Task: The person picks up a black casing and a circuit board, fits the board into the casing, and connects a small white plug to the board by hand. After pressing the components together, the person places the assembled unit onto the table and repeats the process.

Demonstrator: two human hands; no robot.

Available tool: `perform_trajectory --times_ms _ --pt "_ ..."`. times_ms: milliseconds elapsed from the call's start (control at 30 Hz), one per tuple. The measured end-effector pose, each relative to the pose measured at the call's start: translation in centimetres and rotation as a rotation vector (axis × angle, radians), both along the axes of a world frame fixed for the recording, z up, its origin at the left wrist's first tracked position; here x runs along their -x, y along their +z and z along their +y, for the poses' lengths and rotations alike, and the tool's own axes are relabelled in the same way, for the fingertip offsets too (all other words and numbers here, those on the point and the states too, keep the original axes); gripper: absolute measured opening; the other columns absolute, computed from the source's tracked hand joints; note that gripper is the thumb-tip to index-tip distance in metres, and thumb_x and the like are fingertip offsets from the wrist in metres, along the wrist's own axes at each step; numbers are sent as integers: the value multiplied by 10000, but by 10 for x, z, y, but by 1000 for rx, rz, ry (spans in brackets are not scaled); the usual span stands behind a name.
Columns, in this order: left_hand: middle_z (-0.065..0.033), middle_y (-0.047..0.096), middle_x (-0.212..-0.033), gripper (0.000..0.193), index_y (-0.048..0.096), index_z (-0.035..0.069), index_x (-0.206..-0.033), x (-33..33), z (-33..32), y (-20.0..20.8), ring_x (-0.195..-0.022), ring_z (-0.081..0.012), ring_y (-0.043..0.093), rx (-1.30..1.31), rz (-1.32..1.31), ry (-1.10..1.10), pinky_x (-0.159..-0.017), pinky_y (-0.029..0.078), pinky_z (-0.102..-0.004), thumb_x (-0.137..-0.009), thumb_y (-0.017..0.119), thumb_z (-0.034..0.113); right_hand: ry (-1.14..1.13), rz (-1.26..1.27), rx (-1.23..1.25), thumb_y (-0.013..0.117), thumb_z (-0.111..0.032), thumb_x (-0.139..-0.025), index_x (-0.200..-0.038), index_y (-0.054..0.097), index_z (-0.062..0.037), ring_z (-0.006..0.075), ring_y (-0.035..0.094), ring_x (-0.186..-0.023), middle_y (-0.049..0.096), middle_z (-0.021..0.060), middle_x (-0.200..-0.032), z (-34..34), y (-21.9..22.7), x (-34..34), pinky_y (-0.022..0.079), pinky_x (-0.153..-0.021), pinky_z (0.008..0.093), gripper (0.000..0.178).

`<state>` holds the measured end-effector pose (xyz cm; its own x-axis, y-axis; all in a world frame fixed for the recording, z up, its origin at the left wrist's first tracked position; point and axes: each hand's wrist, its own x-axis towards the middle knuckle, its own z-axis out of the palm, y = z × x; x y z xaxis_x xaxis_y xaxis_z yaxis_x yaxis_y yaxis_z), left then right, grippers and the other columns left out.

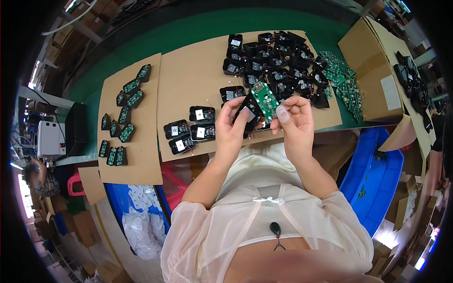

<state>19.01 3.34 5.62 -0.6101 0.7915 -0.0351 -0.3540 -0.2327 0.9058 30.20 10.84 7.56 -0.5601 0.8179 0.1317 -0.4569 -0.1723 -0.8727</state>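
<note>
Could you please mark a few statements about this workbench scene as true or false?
1. The right hand holds a small green circuit board. True.
2. The left hand is resting flat on the table. False: it holds a black plastic housing.
3. The pile of black housings lies on brown cardboard sheet. True.
4. The blue plastic bin sits on top of the table. False: it stands below the table edge, at the person's right.

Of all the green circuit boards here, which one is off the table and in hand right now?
The green circuit board pinched by the right hand over a black housing; the others lie on cardboard.
</note>
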Motion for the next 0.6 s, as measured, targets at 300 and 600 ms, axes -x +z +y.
perform_trajectory --times_ms 300,600 --pt "-73 556 -1020 285 475 -6 -1121 0 -1 -3 -904 -90 525 -5 -21 -62 -761 436 -222 -854 529 77 116 -148 0 547 -36 -834 -977 385 -57 70 499 -615 487 26 -812 4 -12 -7 415 -519 181 217" --pt "-55 563 -919 279 498 0 -1093 -11 -1 -1 -649 -74 549 107 7 -129 -489 491 -197 -836 561 87 -111 -420 -569 628 -14 -745 -972 593 -23 74 443 -769 443 49 -924 11 -12 -14 383 -559 174 229"
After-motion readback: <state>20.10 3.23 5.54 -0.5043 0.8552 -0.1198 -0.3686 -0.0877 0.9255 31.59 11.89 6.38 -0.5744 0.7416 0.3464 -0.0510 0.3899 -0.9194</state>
